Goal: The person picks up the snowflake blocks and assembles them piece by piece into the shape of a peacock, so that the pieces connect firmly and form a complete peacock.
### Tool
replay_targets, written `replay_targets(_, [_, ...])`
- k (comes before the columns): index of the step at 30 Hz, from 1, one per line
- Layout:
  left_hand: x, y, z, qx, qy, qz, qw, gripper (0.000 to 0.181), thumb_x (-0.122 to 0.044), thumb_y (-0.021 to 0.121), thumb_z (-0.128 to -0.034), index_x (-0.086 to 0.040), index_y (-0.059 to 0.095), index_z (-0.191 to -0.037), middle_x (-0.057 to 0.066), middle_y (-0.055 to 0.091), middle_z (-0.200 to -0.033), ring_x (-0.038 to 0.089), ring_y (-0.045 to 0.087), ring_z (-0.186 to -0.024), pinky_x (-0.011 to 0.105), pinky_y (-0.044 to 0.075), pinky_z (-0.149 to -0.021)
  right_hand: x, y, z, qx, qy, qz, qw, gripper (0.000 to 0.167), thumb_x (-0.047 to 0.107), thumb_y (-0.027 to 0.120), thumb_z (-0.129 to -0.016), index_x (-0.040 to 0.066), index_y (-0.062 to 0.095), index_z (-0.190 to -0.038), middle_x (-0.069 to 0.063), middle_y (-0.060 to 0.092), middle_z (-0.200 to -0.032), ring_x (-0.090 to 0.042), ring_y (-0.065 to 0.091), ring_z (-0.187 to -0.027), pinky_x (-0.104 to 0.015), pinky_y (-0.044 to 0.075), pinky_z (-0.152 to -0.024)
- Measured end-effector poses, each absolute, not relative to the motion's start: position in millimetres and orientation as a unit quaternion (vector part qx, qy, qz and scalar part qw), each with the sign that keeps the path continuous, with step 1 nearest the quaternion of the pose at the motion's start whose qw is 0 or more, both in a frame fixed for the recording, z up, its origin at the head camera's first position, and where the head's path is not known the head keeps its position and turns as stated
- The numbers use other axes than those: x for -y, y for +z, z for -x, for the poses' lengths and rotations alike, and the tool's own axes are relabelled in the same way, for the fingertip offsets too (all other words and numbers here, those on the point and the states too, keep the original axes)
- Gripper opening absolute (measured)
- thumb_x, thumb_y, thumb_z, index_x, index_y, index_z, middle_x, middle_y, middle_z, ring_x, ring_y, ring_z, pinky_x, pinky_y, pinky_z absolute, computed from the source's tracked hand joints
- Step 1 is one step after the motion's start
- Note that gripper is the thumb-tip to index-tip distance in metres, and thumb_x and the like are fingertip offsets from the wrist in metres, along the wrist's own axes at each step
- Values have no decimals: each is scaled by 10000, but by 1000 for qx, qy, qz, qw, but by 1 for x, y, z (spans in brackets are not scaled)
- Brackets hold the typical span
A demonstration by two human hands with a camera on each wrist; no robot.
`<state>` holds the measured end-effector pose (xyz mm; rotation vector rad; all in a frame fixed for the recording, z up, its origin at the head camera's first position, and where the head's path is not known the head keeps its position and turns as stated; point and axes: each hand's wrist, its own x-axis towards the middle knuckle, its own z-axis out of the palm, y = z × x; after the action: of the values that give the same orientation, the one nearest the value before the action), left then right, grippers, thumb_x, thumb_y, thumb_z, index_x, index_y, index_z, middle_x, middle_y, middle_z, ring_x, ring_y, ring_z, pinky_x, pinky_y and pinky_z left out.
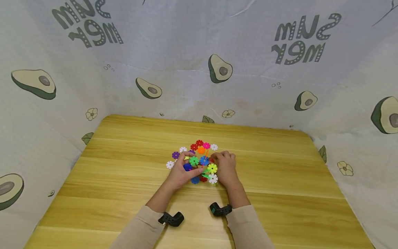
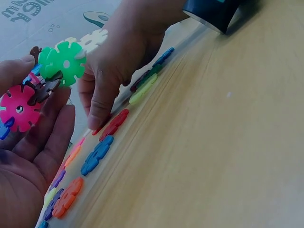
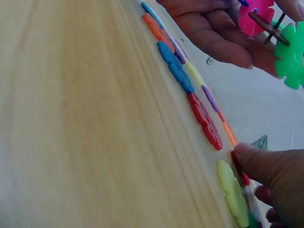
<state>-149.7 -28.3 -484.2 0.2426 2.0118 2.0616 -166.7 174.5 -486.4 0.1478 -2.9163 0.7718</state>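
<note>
My left hand (image 1: 180,173) holds a cluster of joined plastic snowflake discs above the table, gripped between thumb and fingers. A green disc (image 2: 64,61), a pink disc (image 2: 20,108), a dark brown disc (image 2: 45,89) and blue and white ones show in this cluster. My right hand (image 1: 226,168) is down at the tabletop to the right of it. Its thumb and fingers pinch a red snowflake disc (image 3: 241,168) at table level; the fingertips behind that disc are partly hidden. A pale yellow disc (image 3: 232,192) lies close to the right hand.
Loose discs lie flat around the hands, among them a blue disc (image 2: 97,154), an orange disc (image 2: 68,197) and a white disc (image 1: 170,164). The wooden table (image 1: 295,180) meets a printed cloth (image 1: 186,45) at the back and sides. Both wrists wear black camera mounts.
</note>
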Motion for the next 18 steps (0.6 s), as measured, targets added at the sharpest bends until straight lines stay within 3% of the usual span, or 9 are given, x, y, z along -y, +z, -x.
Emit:
replay_targets(4, [29, -486, 151, -691, 708, -89, 113, 543, -168, 832, -857, -157, 569, -1333, 153, 670, -1253, 211, 661, -1107, 279, 596, -841, -176, -485, 169, 966, 251, -46, 43, 137, 50, 728, -913, 61, 725, -1050, -168, 648, -1106, -363, 500, -1091, -508, 401, -969])
replay_targets(6, [29, -487, 152, -693, 706, -99, 107, 521, -159, 831, -858, -163, 608, -1329, 149, 652, -1271, 244, 639, -1137, 309, 593, -860, -177, -485, 171, 960, 275, -39, 25, 154, 155, 727, -944, 45, 698, -1048, -141, 679, -1051, -317, 550, -1041, -459, 431, -952])
replay_targets(10, [30, -487, 151, -695, 700, -118, 113, 538, -159, 824, -867, -154, 584, -1349, 155, 545, -1427, 285, 539, -1280, 437, 523, -1023, -181, -483, 174, 905, 425, -9, -11, 171, 133, 718, -957, 47, 635, -1078, -66, 679, -966, -198, 605, -886, -307, 525, -810])
replay_targets(12, [30, -486, 150, -689, 702, -126, 131, 541, -165, 820, -872, -133, 550, -1340, 165, 589, -1376, 269, 580, -1231, 459, 513, -1038, -184, -480, 174, 843, 538, -4, -19, 147, 110, 695, -972, 61, 623, -1091, -12, 671, -938, -136, 621, -826, -246, 560, -736])
replay_targets(14, [30, -486, 149, -677, 707, -135, 151, 531, -162, 817, -875, -102, 519, -1311, 128, 662, -1268, 208, 633, -1136, 400, 529, -1006, -187, -476, 173, 759, 651, -24, -23, 108, 88, 663, -990, 87, 629, -1093, 30, 678, -927, -96, 632, -798, -200, 568, -702])
replay_targets(17, [30, -486, 149, -643, 729, -148, 183, 502, -121, 797, -887, -64, 488, -1279, 43, 747, -952, 149, 725, -863, 313, 613, -823, -191, -474, 172, 644, 758, -85, -52, 147, 46, 593, -1021, 159, 651, -1095, 78, 702, -932, -44, 651, -774, -161, 577, -677])
replay_targets(18, [31, -486, 149, -632, 736, -152, 191, 493, -108, 790, -892, -56, 483, -1275, 3, 750, -923, 127, 732, -840, 289, 619, -786, -192, -473, 171, 616, 778, -107, -66, 191, 29, 567, -1030, 185, 658, -1096, 85, 705, -942, -37, 652, -780, -155, 576, -680])
